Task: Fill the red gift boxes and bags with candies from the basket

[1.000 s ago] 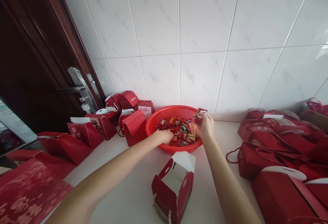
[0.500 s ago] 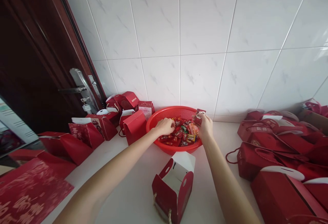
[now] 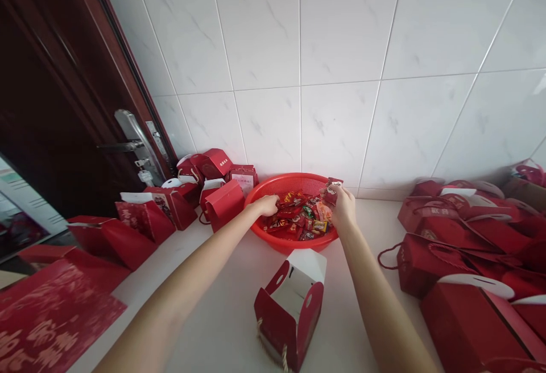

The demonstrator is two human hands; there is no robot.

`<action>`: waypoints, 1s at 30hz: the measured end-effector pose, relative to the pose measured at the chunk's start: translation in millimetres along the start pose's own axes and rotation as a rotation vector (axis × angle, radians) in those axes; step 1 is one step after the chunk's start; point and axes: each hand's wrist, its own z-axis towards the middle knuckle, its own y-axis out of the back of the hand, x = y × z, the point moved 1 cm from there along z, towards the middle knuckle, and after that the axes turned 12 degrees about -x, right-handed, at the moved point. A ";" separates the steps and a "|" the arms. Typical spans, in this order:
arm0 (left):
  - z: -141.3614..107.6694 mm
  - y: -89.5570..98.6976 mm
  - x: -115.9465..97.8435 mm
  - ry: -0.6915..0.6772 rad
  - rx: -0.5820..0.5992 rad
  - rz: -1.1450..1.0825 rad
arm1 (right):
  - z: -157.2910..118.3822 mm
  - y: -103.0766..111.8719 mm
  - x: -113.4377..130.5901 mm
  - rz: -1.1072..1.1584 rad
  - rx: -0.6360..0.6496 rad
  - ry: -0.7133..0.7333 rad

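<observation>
A red plastic basket [image 3: 290,244] against the wall holds many wrapped candies [image 3: 298,214]. My left hand [image 3: 268,205] is inside its left part, fingers curled down at the candies; what they hold, if anything, is hidden. At the right rim, my right hand [image 3: 343,205] is closed on dark red wrapped candy [image 3: 331,192]. In front of the basket stands an open red box [image 3: 275,311] with a white inside, its flaps up and a rope handle hanging at the front. I see no candy inside it.
Several red boxes [image 3: 469,316] crowd the right side. More red boxes and bags [image 3: 140,222] line the left, near a dark door with a metal handle [image 3: 132,134]. A red box [image 3: 224,202] touches the basket's left side. Behind is a tiled wall.
My left hand has moved left across the candies towards the basket's left rim. My right hand stays at the right rim with its candy. The view has shifted slightly.
</observation>
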 end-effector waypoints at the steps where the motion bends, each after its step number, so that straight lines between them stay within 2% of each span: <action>1: 1.3 -1.2 0.9 0.002 0.006 -0.002 | 0.0 0.1 -0.3 0.000 0.002 0.001; 8: 3.8 -5.5 4.3 -0.072 0.100 -0.107 | 1.8 0.9 -2.6 -0.004 0.014 0.009; 17: -5.1 0.6 -7.7 -0.156 0.141 -0.300 | 2.4 1.0 -3.1 0.001 0.016 0.011; 23: -1.4 -3.7 -1.1 -0.048 0.010 -0.169 | 1.3 0.7 -1.9 0.004 0.017 0.011; 30: 0.3 -5.8 2.6 0.027 0.008 0.013 | 0.2 -0.3 -1.0 0.001 0.015 0.008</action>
